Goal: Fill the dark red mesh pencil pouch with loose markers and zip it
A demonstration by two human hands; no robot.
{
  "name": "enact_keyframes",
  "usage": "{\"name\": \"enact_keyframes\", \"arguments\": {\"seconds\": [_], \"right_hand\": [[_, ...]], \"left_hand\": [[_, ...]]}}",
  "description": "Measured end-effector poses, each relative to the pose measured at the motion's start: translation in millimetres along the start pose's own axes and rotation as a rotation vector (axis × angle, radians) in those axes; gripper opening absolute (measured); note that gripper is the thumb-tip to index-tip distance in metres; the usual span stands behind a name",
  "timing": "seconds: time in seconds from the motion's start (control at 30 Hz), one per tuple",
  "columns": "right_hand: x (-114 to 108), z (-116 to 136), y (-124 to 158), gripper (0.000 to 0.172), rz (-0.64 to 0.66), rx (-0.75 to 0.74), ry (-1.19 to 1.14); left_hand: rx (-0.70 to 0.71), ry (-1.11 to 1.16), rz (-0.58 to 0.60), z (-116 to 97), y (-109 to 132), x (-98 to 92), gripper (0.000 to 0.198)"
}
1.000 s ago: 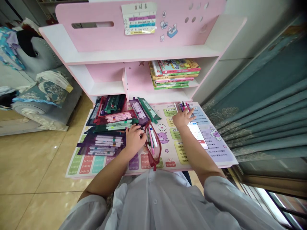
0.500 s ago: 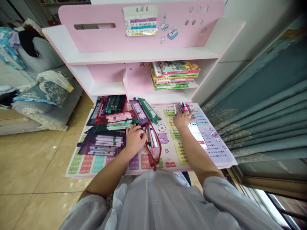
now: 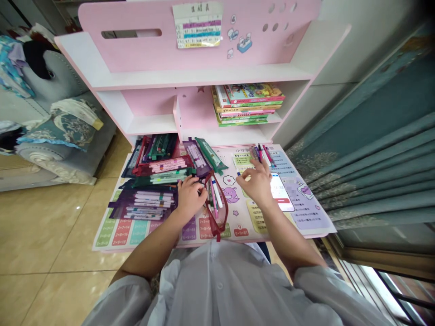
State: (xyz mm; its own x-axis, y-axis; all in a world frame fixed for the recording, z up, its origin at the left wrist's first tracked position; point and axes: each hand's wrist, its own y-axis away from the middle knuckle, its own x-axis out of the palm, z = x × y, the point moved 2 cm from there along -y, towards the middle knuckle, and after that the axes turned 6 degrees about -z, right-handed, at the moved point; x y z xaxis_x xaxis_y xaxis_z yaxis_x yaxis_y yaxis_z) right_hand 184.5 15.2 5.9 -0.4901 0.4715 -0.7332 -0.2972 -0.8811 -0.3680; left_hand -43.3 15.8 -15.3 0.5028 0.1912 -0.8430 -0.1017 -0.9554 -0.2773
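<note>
My left hand [image 3: 190, 195] is closed at the left edge of an open red-trimmed mesh pencil pouch [image 3: 222, 222], its fingers curled on the rim. Inside the pouch lie several pens [image 3: 216, 192], white and pink. Over the right part of the desk, my right hand [image 3: 257, 182] pinches a slim white pen [image 3: 236, 165] between thumb and forefinger, with the other fingers spread. Part of that pen blends into the pale desk mat. Just beyond this hand lies a loose group of pens [image 3: 264, 154], pink, purple and dark.
Filled mesh pouches lie left: purple [image 3: 127, 203], green [image 3: 139, 181], red [image 3: 144, 168]. Another purple pouch [image 3: 197, 156] and a green one [image 3: 211, 156] lie at the back. A lit phone [image 3: 282, 194] rests by my right wrist. Books [image 3: 249, 106] are stacked on the shelf.
My right hand has drawn back toward me and left from the loose pens, taking a white pen along in a pinch. My left hand stays at the red pouch.
</note>
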Motion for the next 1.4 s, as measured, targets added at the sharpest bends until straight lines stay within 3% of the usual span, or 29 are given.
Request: {"name": "enact_keyframes", "arguments": {"seconds": [0.17, 0.33, 0.67, 0.87, 1.0, 1.17, 1.4], "right_hand": [[-14.2, 15.5, 51.5, 0.016, 0.103, -0.155, -0.122], [-5.7, 26.4, 79.6, 0.015, 0.199, -0.221, -0.108], [32.6, 45.0, 77.3, 0.017, 0.249, -0.209, 0.006], [42.6, 48.8, 79.2, 0.016, 0.263, -0.278, 0.027], [39.8, 42.2, 69.3, 0.018, 0.231, -0.304, 0.007], [38.7, 25.9, 27.9, 0.024, 0.145, -0.288, 0.003], [61.0, 21.8, -21.2, 0.043, 0.316, -0.454, 0.071]], "left_hand": [[0.023, 0.004, -0.023, 2.1, 0.7, 3.1, 0.019], [0.033, -0.005, -0.032, 3.2, 0.6, 5.1, 0.018], [0.037, -0.024, -0.035, 3.4, 0.4, 4.6, 0.019], [0.029, -0.033, -0.014, 4.3, 0.8, 5.3, 0.018], [0.039, -0.043, 0.013, 4.4, 0.6, 6.0, 0.019], [0.046, -0.062, 0.03, 4.8, -0.2, 7.5, 0.018], [0.065, -0.05, 0.055, 6.2, -0.4, 8.3, 0.02]]}}
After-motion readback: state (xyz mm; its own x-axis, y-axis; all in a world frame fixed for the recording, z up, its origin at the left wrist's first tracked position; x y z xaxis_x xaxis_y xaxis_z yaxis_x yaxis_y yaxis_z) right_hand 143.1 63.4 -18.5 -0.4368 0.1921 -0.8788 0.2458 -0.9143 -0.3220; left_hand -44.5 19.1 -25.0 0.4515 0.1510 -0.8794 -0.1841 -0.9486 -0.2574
